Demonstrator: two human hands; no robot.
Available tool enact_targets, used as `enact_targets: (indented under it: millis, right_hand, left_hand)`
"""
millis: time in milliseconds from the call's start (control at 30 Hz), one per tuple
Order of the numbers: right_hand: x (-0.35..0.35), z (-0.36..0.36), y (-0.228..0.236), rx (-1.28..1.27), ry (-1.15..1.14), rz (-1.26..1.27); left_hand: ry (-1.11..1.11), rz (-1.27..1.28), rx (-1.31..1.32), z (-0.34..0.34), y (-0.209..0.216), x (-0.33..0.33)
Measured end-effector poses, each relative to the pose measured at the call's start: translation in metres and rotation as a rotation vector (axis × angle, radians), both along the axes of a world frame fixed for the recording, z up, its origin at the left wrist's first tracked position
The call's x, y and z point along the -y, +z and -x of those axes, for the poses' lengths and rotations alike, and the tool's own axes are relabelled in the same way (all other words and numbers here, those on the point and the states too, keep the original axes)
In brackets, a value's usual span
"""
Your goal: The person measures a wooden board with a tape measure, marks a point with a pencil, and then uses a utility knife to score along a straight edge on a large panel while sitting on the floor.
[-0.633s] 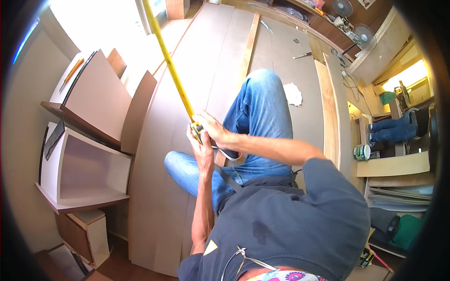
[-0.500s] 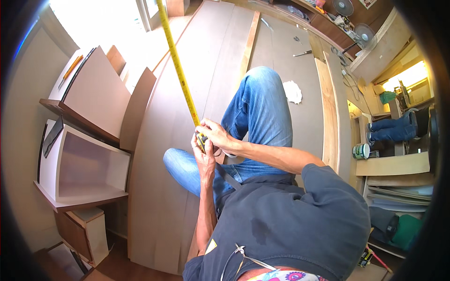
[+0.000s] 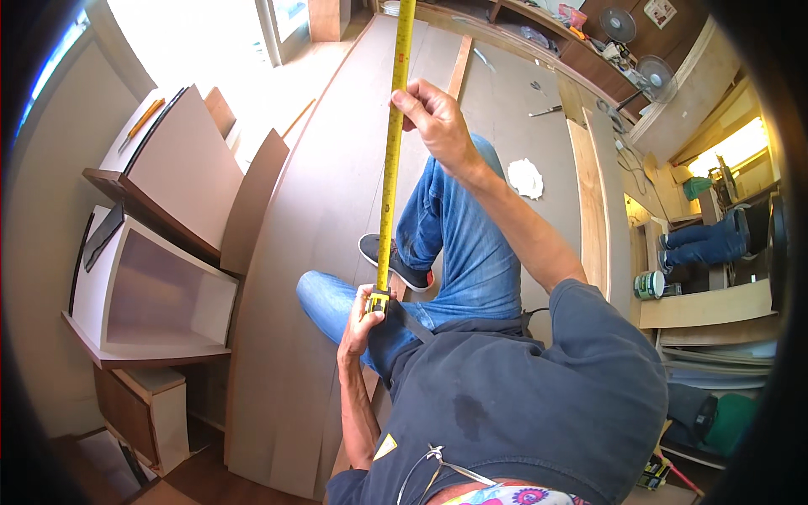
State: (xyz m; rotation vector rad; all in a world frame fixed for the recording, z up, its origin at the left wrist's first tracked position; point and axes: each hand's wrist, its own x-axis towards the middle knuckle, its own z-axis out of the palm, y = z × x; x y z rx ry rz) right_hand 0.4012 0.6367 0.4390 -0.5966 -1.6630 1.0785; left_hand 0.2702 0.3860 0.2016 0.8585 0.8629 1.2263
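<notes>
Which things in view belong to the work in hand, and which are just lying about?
In use:
tape measure, its case gripped by the left hand
yellow blade, extended and held by the right hand

Apparently just lying about, untouched:
crumpled white item
pale wooden strip
dark-handled tool
white-and-green tub

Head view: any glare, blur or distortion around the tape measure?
Head view: bright opening at upper left blown out to white; head view: the grey panel bows along its left edge and the picture corners go black; head view: the yellow tape blade looks fairly sharp, its finest marks too small to read.
</notes>
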Motion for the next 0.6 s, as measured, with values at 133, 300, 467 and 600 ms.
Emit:
enact_targets:
  millis: [133, 300, 467, 600]
  right_hand:
    - [-0.003, -0.001, -0.008, 0.009, 0.004, 0.024]
    - [-0.004, 0.004, -0.023, 0.003, 0.03, 0.11]
    - [-0.011, 0.002, -0.03, 0.005, 0.052, 0.153]
    - [-0.018, 0.002, -0.033, 0.009, 0.045, 0.169]
  left_hand:
    - [0.036, 0.097, 0.031, -0.013, 0.021, -0.013]
    - [0.048, 0.099, -0.055, -0.015, 0.025, -0.025]
    - [0.16, 0.044, -0.177, -0.01, 0.013, -0.02]
    - [0.114, 0.13, -0.113, 0.0, 0.018, -0.016]
